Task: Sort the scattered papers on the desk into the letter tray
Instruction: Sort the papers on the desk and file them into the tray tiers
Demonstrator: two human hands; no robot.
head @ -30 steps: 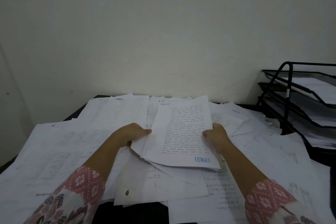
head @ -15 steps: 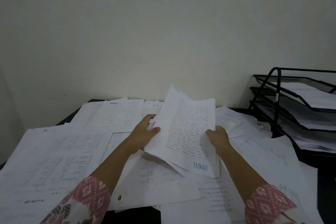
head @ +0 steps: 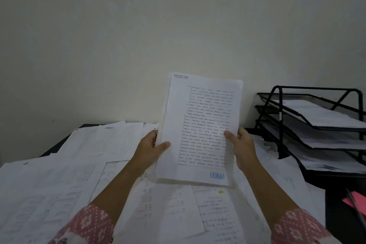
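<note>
Pretty clearly an office nook: black three-tier wire-mesh letter tray (head: pixel 279 125), printed white sheets (head: pixel 59 194) strewn over a dark surface (head: pixel 334 210), plain off-white wall (head: pixel 138 35) behind.

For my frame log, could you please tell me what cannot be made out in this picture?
Head view:
- paper stack: body text too blurred to read; sheet count hidden behind the front page.
- left hand, right hand: fingers mostly hidden behind the stack; only thumbs show.
- letter tray: right end cut off by the frame edge.
- pink item: cut off at the right edge; unidentifiable.
</note>
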